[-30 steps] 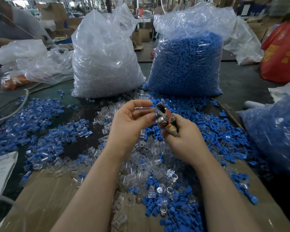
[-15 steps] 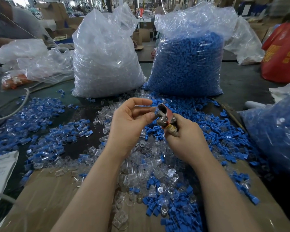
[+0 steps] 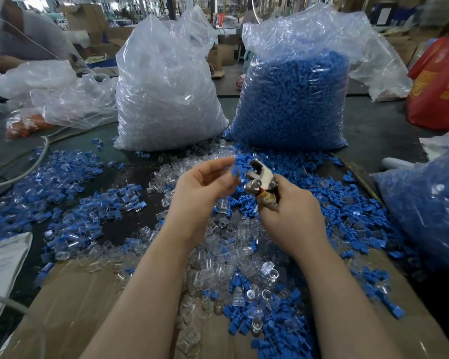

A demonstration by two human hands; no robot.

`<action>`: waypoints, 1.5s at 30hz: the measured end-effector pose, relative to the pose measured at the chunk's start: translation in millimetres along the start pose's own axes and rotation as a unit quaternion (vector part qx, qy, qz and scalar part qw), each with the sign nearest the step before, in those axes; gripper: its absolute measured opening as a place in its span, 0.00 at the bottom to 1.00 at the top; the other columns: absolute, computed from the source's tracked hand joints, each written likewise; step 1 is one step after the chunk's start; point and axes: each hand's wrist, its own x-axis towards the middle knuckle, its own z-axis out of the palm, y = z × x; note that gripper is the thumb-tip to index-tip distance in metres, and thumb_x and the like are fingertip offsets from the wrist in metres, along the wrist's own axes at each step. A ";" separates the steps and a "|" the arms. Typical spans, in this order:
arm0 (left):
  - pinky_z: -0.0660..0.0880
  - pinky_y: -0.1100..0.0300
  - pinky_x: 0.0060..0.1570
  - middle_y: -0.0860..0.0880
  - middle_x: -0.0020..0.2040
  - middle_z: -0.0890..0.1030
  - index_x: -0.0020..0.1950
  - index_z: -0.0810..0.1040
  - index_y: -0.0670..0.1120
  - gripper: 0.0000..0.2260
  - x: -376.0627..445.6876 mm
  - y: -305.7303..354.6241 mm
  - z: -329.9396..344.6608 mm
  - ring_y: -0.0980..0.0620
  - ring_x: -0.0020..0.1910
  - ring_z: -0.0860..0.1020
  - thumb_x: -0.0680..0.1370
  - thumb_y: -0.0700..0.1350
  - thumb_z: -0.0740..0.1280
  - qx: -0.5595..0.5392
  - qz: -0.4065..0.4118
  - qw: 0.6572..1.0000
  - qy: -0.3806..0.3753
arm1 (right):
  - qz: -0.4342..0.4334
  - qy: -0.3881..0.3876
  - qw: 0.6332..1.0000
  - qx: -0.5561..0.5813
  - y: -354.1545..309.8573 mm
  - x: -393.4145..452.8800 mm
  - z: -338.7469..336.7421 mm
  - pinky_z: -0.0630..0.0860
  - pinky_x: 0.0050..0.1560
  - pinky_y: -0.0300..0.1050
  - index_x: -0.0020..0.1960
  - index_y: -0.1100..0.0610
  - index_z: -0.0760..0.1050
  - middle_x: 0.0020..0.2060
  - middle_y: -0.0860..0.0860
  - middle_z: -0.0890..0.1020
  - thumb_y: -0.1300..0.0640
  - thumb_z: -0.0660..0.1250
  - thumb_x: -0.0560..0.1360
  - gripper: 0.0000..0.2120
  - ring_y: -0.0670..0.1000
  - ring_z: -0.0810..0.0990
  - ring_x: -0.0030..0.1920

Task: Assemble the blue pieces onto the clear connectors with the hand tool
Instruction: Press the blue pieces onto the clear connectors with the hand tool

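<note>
My right hand [image 3: 289, 216] grips a small metal hand tool [image 3: 259, 177] with a taped handle, jaws pointing up and left. My left hand [image 3: 200, 189] is raised just left of the tool and pinches a clear connector with a blue piece [image 3: 234, 172] between thumb and fingertips; the piece is blurred and sits a little apart from the jaws. Loose blue pieces [image 3: 290, 314] and clear connectors [image 3: 226, 257] lie mixed in a pile under both hands. Assembled blue-and-clear parts [image 3: 94, 216] are spread on the left.
A big bag of clear connectors [image 3: 166, 99] and a big bag of blue pieces [image 3: 293, 99] stand at the back. Another blue-filled bag [image 3: 430, 200] is at the right, a red bag [image 3: 438, 81] behind it. Brown cardboard [image 3: 70, 307] covers the near table. A cable [image 3: 24, 164] runs at the left.
My left hand has drawn back to the left from the tool's jaws, taking the connector with its blue piece along. The right hand and tool have shifted only slightly.
</note>
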 end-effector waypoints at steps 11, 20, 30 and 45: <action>0.79 0.65 0.34 0.48 0.31 0.79 0.46 0.75 0.42 0.08 15.3 -2.5 -88.5 0.55 0.27 0.79 0.83 0.44 0.62 -0.598 -0.080 0.730 0.321 | 0.005 0.049 0.999 0.023 4.5 -1.2 -0.9 0.60 0.25 0.40 0.40 0.49 0.71 0.25 0.45 0.74 0.56 0.68 0.73 0.06 0.45 0.71 0.26; 0.79 0.67 0.35 0.48 0.34 0.82 0.51 0.76 0.41 0.15 13.5 -2.1 -103.1 0.55 0.30 0.81 0.84 0.51 0.59 -0.574 -0.049 0.735 0.359 | 0.028 0.044 0.998 0.019 8.3 -0.5 -0.7 0.58 0.25 0.40 0.40 0.47 0.69 0.25 0.45 0.74 0.54 0.67 0.73 0.07 0.45 0.70 0.26; 0.75 0.71 0.34 0.57 0.38 0.82 0.42 0.80 0.56 0.06 8.0 -9.1 -31.6 0.62 0.35 0.79 0.75 0.45 0.72 0.379 0.014 0.923 0.060 | 0.035 0.037 0.999 0.011 8.0 0.3 -1.1 0.58 0.26 0.40 0.42 0.48 0.71 0.26 0.44 0.74 0.54 0.67 0.73 0.05 0.45 0.71 0.27; 0.75 0.55 0.56 0.50 0.55 0.78 0.53 0.84 0.56 0.08 5.9 -27.2 -16.9 0.50 0.53 0.76 0.77 0.46 0.68 0.649 0.024 0.760 0.009 | 0.028 0.043 0.999 0.015 6.0 -1.4 0.1 0.58 0.25 0.39 0.40 0.48 0.71 0.26 0.43 0.75 0.54 0.68 0.73 0.06 0.44 0.71 0.27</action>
